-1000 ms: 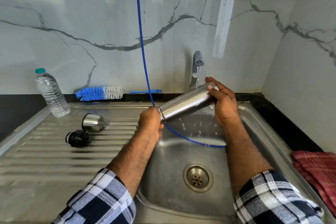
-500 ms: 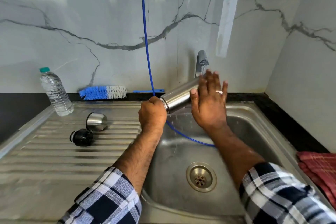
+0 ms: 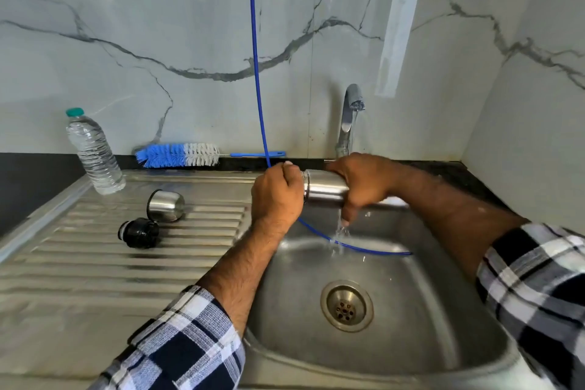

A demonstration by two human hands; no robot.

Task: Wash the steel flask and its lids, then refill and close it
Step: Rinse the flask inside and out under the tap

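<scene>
Lying level over the sink (image 3: 443,310): one flask (image 3: 323,188), under running tap (image 3: 349,117) water. Gripping its mouth end, left hand (image 3: 277,191); wrapping its body, right hand (image 3: 361,182). Resting on the drainboard: two lids, steel (image 3: 165,205) and black (image 3: 138,233). Standing behind: one bottle (image 3: 93,152), one brush (image 3: 179,154). Hanging across: one blue hose (image 3: 256,57).

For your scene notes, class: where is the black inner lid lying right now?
In the head view the black inner lid lies on its side on the ribbed draining board, left of the sink basin, just in front of the steel cup lid.
</scene>
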